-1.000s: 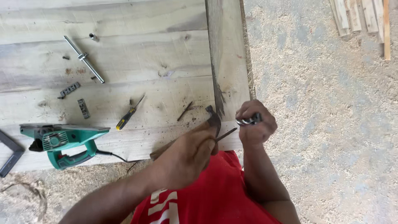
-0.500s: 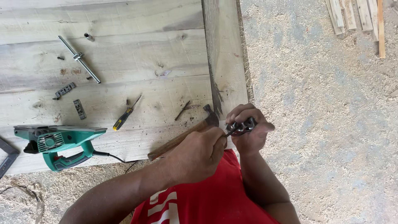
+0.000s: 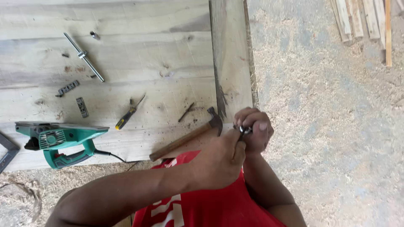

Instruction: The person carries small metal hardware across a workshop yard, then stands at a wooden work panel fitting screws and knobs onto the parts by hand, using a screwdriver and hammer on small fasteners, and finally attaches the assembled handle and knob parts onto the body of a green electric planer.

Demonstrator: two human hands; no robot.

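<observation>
My right hand (image 3: 256, 126) is closed around a small shiny metal part (image 3: 244, 130), just off the front right corner of the wooden bench (image 3: 139, 38). My left hand (image 3: 221, 162) meets it from the left and pinches the same part with its fingertips. Right behind my hands, a claw hammer (image 3: 185, 138) with a wooden handle lies on the bench, its head close to my right hand. What kind of part it is I cannot tell, as my fingers hide most of it.
On the bench lie a green electric planer (image 3: 63, 138) with its cable, a yellow-handled screwdriver (image 3: 128, 114), a long metal rod (image 3: 84, 56), a nail (image 3: 186, 112) and small metal pieces (image 3: 67, 88). Sawdust covers the ground (image 3: 336, 138). Wooden strips (image 3: 366, 21) lie at the far right.
My left hand has moved right, off the hammer handle, and closed in on the part in my right hand. The hammer now lies uncovered.
</observation>
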